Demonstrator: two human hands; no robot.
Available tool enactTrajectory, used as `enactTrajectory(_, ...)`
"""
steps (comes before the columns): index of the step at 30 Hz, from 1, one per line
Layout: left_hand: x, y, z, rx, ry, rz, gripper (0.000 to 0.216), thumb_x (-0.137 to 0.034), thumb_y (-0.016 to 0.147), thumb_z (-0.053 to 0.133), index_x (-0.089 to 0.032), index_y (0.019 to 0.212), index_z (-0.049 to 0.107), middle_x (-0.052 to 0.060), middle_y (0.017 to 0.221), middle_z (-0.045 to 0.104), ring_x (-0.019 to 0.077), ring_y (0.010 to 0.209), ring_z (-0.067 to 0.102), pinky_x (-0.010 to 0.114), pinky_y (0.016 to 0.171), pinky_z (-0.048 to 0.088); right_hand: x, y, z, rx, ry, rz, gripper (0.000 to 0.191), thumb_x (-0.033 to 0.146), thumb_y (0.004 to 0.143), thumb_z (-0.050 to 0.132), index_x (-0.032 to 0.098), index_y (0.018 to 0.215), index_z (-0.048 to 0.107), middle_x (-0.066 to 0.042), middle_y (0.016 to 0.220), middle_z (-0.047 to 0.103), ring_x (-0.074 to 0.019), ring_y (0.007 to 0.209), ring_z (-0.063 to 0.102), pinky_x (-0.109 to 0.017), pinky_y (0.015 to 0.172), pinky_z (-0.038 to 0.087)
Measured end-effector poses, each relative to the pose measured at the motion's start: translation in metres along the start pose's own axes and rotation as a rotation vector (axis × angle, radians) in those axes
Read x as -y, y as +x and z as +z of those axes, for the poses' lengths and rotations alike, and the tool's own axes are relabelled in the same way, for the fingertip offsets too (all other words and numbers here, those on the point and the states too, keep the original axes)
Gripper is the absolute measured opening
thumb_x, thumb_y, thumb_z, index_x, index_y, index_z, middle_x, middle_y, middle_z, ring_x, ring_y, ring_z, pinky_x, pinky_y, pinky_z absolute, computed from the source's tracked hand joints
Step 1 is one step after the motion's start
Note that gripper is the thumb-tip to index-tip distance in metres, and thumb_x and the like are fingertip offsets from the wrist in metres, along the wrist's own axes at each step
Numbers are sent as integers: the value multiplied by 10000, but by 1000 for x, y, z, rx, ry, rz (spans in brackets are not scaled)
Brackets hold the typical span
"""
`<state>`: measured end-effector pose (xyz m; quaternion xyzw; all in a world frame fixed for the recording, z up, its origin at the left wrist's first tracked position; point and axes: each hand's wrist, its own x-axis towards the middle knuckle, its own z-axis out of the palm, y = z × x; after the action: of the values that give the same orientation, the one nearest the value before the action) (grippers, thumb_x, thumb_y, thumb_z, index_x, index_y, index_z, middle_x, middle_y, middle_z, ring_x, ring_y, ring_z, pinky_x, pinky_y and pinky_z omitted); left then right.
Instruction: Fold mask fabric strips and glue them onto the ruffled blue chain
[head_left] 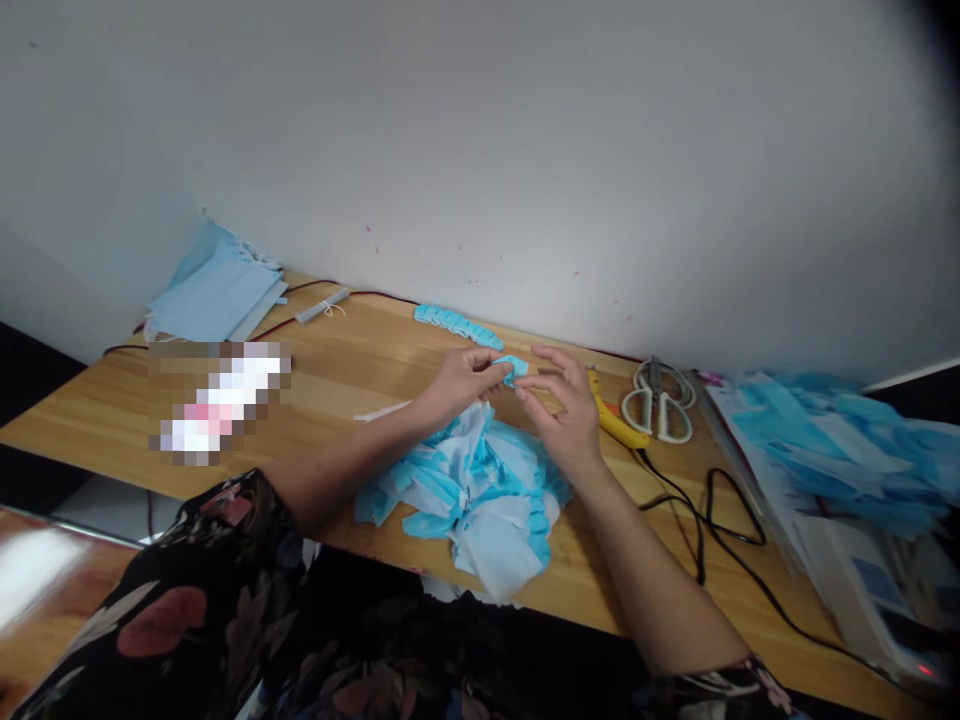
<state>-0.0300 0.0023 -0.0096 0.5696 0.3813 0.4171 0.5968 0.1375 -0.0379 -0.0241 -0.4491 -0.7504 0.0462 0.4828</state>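
Observation:
A small folded piece of light-blue fabric [514,368] is held up over the table, between my two hands. My left hand [466,382] grips it between thumb and fingertips. From the other side, the thumb and forefinger of my right hand [568,412] pinch its edge, while the remaining fingers are raised. Under my wrists lies a loose heap of blue and white fabric pieces [480,490]. Behind my left hand, a pleated blue strip [457,325] rests near the wall. A yellow glue gun [621,422] lies just right of my right hand.
White-handled scissors [658,415] and a black cable [701,520] lie to the right. More blue pieces [847,440] cover papers beside a white device [862,580]. On the left are stacked blue face masks [217,290], tied translucent sticks [322,305] and a pixelated object [225,405].

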Motion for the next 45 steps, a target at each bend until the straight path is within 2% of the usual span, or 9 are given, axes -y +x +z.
enactTrajectory(4, 1, -1, 0, 8, 22, 2, 245, -373, 780, 629, -128, 766, 628, -26, 593, 552, 63, 508, 470, 197, 504, 382, 2, 0, 1, -30, 72, 136, 52, 263, 851, 643, 243, 868, 688, -70, 1205, 611, -241, 1156, 576, -497, 1010, 436)
enactTrajectory(12, 0, -1, 1, 29, 30, -4, 233, -364, 784, 633, -133, 753, 629, -19, 614, 573, 62, 517, 467, 203, 520, 373, -4, -2, 6, -31, 295, 315, 124, 343, 841, 647, 220, 831, 659, -77, 1132, 639, -234, 1133, 594, -439, 965, 487)
enactTrajectory(17, 0, 1, 1, 30, 32, -22, 225, -357, 775, 642, -135, 745, 632, -33, 579, 546, 64, 504, 459, 203, 510, 366, -7, -4, 8, -23, 433, 430, 131, 347, 821, 668, 222, 838, 635, -18, 909, 668, -167, 870, 647, -353, 864, 523)
enactTrajectory(20, 0, 0, 0, 47, 38, -21, 239, -369, 771, 647, -133, 741, 629, -27, 588, 556, 64, 512, 466, 200, 517, 370, -7, -4, 9, -21, 465, 472, 125, 326, 807, 680, 216, 834, 627, -1, 827, 660, -157, 803, 638, -329, 815, 517)
enactTrajectory(24, -2, -1, 0, 94, 43, -15, 287, -408, 788, 633, -124, 745, 639, -10, 608, 576, 70, 539, 487, 200, 536, 386, -8, -3, 10, -63, 474, 476, 132, 299, 791, 684, 213, 864, 614, 11, 782, 626, -141, 741, 602, -289, 728, 497)
enactTrajectory(30, -2, -1, -2, 134, -8, -21, 335, -416, 766, 661, -132, 945, 663, -2, 713, 619, 82, 594, 533, 204, 544, 407, -7, -1, 7, -63, 521, 494, 250, 320, 795, 677, 228, 1011, 593, 23, 796, 594, -129, 735, 571, -271, 707, 475)
enactTrajectory(39, 3, 1, -3, 98, 49, -46, 248, -366, 715, 689, -140, 723, 588, -21, 641, 574, 66, 552, 480, 194, 534, 379, -1, 0, 8, -47, 497, 511, 257, 337, 800, 656, 224, 1027, 619, 18, 786, 604, -131, 715, 581, -272, 683, 490)
enactTrajectory(42, 1, 2, -5, 105, 26, -59, 241, -363, 720, 681, -143, 722, 583, -9, 657, 596, 70, 563, 500, 197, 550, 388, -5, 7, -7, -21, 418, 457, 284, 350, 833, 621, 222, 1087, 619, -8, 851, 654, -147, 770, 619, -294, 719, 510)
enactTrajectory(45, 0, 5, -8, 101, 10, -63, 255, -372, 712, 684, -139, 709, 582, 5, 663, 605, 73, 563, 508, 202, 547, 386, -17, 17, -43, 40, 213, 358, 353, 337, 854, 591, 226, 1189, 594, -56, 1025, 695, -186, 916, 657, -346, 810, 522)
